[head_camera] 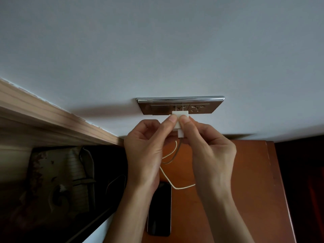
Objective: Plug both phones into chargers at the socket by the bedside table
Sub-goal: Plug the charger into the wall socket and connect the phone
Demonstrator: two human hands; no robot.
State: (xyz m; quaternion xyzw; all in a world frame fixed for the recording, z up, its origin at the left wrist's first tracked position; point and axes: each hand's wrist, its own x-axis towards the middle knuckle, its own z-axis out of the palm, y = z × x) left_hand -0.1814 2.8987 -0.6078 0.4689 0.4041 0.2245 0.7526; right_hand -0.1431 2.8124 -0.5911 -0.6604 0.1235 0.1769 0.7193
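While both hands meet at the wall, the left hand (143, 155) and the right hand (210, 155) pinch the same white charger (180, 113) from opposite sides. The left thumb and fingers (172, 120) are curled onto its left face, and the right thumb and forefinger close onto its right face. The remaining fingers of each hand are folded loosely toward the palm and touch nothing visible.

The charger sits against the middle outlet of a brushed-metal socket plate (201, 107). Two prongs show between the charger body and the plate face. How deeply they are seated cannot be told. The right-hand outlet on the plate carries nothing.

A white USB plug (180, 134) projects from the underside of the charger. From it a white cable (168, 179) hangs down, passes behind the left wrist and loops right toward the right wrist. Its far end is hidden.

One dark phone (160, 211) lies flat, screen up and unlit, on the orange-brown bench (245, 172), partly under the left forearm and near the bench's left edge.

The socket plate is mounted on a plain pale wall (157, 50) just above the bench. A wooden headboard (43, 120) runs along the wall at left, with dim patterned bedding (52, 181) below it.
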